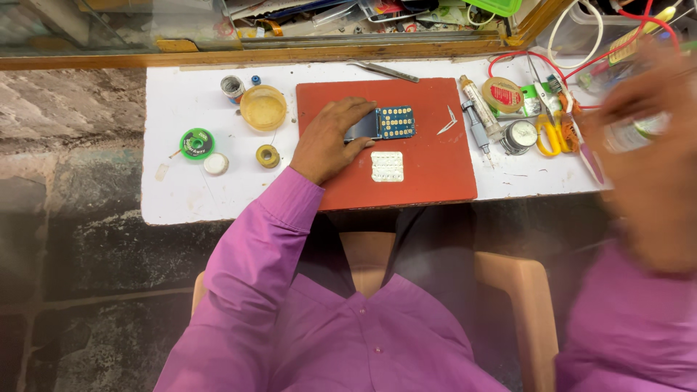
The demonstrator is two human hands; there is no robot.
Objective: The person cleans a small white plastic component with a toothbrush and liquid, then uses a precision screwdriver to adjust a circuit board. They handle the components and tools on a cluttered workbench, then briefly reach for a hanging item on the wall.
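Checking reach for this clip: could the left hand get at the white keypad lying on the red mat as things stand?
Probably yes. The left hand rests on the phone board, and the white keypad lies just below it on the red mat, with nothing between.

You have one view, from your head, looking steeply down over your chest and lap onto the table [181, 196]. It sits close: the table fills the upper frame, floor at left, a glass shelf [109, 29] along the top edge.
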